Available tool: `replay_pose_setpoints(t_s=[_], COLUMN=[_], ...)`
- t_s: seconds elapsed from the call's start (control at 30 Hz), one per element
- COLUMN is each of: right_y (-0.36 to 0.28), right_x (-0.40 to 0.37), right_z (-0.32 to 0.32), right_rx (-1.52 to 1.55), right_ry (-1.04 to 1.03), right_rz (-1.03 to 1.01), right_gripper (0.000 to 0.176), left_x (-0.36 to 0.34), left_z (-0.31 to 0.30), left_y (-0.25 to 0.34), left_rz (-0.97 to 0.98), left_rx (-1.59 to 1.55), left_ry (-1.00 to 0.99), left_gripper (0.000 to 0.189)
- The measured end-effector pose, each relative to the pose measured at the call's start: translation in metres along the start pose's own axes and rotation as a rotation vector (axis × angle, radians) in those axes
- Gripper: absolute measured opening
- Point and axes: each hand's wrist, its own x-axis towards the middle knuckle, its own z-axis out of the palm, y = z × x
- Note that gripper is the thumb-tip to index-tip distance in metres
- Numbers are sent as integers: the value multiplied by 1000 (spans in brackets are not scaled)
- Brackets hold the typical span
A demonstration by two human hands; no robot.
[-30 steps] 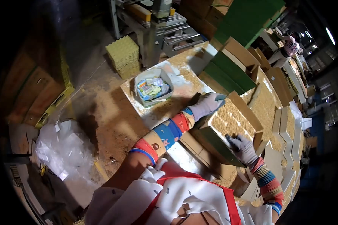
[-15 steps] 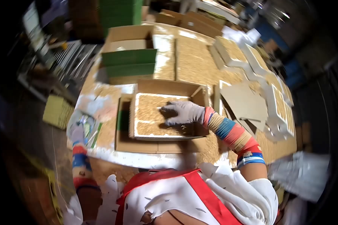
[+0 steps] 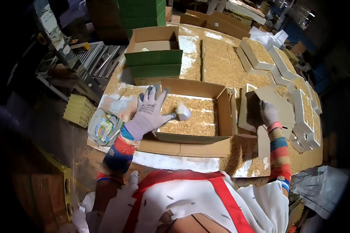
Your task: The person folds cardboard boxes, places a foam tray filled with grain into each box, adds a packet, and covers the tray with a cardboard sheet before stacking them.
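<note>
My left hand [image 3: 149, 110], gloved with fingers spread, is over the left side of an open cardboard box [image 3: 223, 110]. Right by its thumb a small blurred white packet [image 3: 183, 112] shows above the light brown shavings-like filling [image 3: 200, 126] in the box. To the right, my right hand [image 3: 269, 113], also gloved, has its fingers closed at the edge of a cardboard sheet [image 3: 256, 108]. Further loose grey-brown sheets [image 3: 280, 105] lie under and beside it, partly over a white foam block [image 3: 243, 116].
A clear plastic bag [image 3: 93, 126] with small colourful packets lies at the table's left edge. Behind my left hand stands a green open box [image 3: 153, 62]. White foam blocks [image 3: 256, 54] with brown tops are stacked along the right. A roller conveyor [image 3: 99, 58] stands at the far left.
My left hand has moved from the plastic bag to over the box, and the white packet now shows there. My right hand has left the box and moved right to the cardboard sheets.
</note>
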Motion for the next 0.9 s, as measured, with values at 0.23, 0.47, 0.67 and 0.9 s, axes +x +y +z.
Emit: replay_pose_setpoints(t_s=[0.23,0.47,0.67,0.9], right_y=[-161,-183,-186,-171], right_x=[-25,5,-11,-15], right_z=[-154,-69,-64,-68], right_rx=[620,-286,-256,0], right_ry=[491,-164,-284,-531], right_rz=[-923,-1148,-1141,-1110], right_gripper=[37,26,71,66], left_x=[-2,6,0,35], left_z=[68,76,-14,20], left_y=[-52,-24,41,17], left_rz=[-36,-82,440,451], left_rx=[-1405,-1507,-17,-20], left_ry=[102,395,253,-160], left_gripper=[52,59,60,61])
